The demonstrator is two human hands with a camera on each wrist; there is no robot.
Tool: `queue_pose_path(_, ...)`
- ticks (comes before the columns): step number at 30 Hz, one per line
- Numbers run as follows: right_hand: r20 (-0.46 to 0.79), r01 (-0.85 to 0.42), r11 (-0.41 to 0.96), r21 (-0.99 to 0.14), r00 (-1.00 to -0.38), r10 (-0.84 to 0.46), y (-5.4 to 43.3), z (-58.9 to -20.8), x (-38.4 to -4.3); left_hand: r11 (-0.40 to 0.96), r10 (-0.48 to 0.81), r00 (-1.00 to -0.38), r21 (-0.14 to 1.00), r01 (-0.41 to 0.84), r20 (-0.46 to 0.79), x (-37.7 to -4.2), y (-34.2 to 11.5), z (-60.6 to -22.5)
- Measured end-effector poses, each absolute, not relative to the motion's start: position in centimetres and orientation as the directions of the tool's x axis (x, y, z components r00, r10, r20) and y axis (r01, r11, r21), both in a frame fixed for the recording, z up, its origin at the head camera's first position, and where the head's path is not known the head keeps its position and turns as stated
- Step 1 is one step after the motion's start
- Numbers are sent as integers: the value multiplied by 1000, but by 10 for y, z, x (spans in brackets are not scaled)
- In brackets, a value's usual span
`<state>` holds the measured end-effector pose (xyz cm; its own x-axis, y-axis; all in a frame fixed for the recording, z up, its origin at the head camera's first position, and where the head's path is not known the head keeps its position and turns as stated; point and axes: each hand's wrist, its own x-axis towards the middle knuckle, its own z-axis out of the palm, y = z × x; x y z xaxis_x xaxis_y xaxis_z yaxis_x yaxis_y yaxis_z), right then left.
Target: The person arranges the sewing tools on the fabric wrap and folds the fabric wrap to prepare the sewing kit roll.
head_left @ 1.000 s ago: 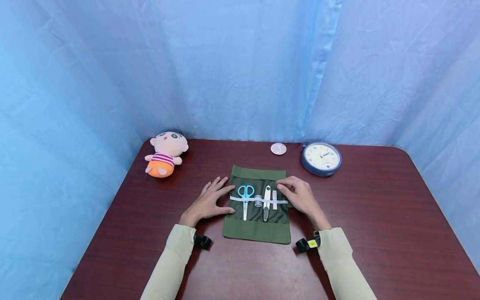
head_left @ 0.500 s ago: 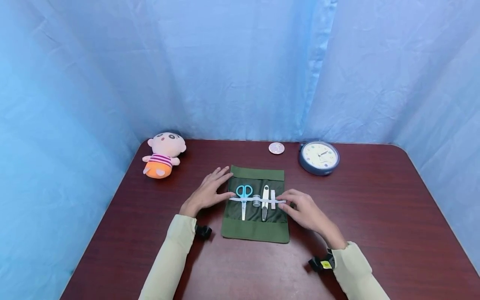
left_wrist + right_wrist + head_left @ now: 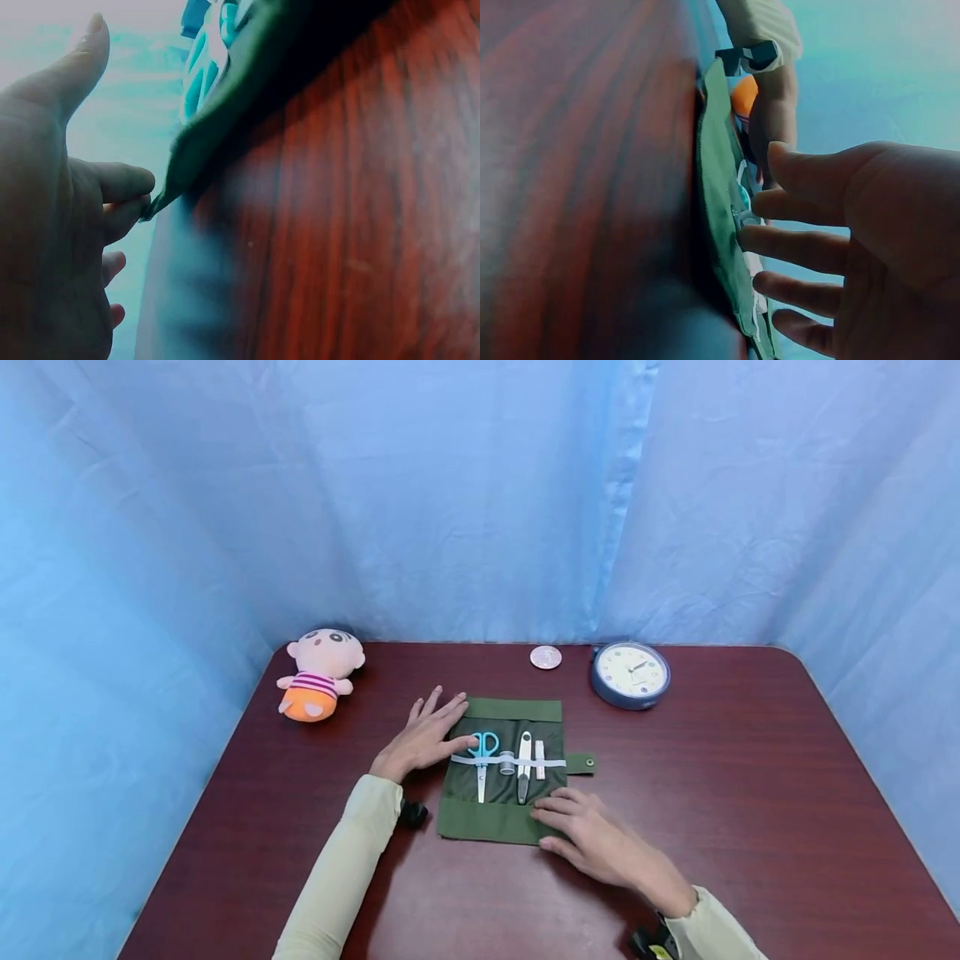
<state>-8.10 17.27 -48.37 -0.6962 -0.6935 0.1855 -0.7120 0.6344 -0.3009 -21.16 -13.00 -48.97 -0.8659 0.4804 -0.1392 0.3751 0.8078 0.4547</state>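
A green fabric tool roll (image 3: 487,820) lies unfolded on the table. Under its white elastic band sit scissors with light-blue handles (image 3: 482,781), a small grey spool (image 3: 507,763), a slim silver-and-grey tool (image 3: 524,768) and a narrow white piece (image 3: 540,758). My left hand (image 3: 423,742) rests at the roll's upper left corner with fingers spread, its thumb by the scissor handles. In the left wrist view two fingers touch the roll's edge (image 3: 184,154). My right hand (image 3: 596,843) has its relaxed fingertips at the lower right flap, gripping nothing.
A snap strap (image 3: 581,764) sticks out from the roll's right side. A plush doll (image 3: 318,677) lies at the table's back left. Near the back edge are a round, shiny disc (image 3: 546,657) and a blue-rimmed clock (image 3: 631,675). Blue curtains hang behind the table (image 3: 720,777).
My right hand has moved from the roll's upper right side down to its lower right flap, leaving the snap strap uncovered. My left hand has shifted slightly up at the left edge.
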Motion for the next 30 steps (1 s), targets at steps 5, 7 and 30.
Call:
queue_pose_path(5, 87, -677, 684, -272, -725, -683, 175, -484, -70, 818, 477, -866, 435, 376, -151, -213, -131, -491)
queue_pose_path(7, 74, -675, 695, -248, -728, -681, 176, -484, -67, 822, 476, -866, 426, 378, -152, -214, -131, -492)
queue_pose_path(30, 89, -572, 814, -97, -820, -566, 199, -485, -61, 867, 460, -858, 325, 379, -227, -205, -144, -482)
